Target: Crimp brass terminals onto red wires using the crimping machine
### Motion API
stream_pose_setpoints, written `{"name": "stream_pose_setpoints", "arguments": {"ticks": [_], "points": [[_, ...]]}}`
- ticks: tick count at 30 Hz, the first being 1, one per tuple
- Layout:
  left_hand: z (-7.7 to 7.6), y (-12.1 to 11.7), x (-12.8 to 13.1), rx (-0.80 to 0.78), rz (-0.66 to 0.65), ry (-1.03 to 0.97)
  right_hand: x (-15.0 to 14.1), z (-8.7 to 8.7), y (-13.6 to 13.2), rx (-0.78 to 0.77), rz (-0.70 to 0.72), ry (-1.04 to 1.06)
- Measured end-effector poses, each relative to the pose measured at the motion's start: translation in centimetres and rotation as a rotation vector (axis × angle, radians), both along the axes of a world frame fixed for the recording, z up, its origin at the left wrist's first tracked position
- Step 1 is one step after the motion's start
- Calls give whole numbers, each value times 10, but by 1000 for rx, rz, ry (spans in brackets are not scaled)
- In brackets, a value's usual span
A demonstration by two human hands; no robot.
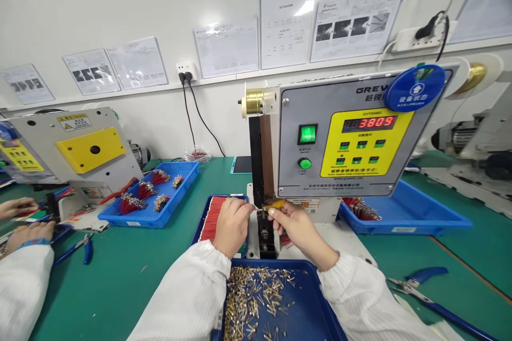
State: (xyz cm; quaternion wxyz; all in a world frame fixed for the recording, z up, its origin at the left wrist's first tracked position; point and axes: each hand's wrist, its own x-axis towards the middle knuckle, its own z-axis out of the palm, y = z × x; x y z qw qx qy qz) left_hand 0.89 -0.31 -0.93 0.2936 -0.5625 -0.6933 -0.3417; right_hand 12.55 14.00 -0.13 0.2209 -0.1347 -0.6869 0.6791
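Note:
My left hand [234, 226] pinches a thin wire [256, 206] that reaches towards the die of a GREWIN crimping machine [308, 170]. My right hand [298, 229] grips a small yellow brass piece [278, 204] just right of the wire, above the crimping die [263, 229]. Both hands sit close together at the die, and their fingers hide part of it. A dark blue tray of red wires [212, 218] lies under my left hand. Below my wrists, a blue tray [304, 298] holds several loose brass terminals [256, 293].
A co-worker's hands [24, 221] work at another crimping machine [72, 146] on the left. Blue trays [148, 197] [404, 216] stand on both sides, one holding red wire bundles. Blue-handled pliers [76, 250] [420, 282] lie on the green bench mat [120, 282].

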Motion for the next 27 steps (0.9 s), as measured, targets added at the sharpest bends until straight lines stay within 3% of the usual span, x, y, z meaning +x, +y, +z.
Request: {"name": "stream_pose_setpoints", "arguments": {"ticks": [22,27], "points": [[1,-1,1,28,38,17,1,0,1,19,10,15],[3,-1,3,43,22,13,0,-1,-4,17,-55,23]]}}
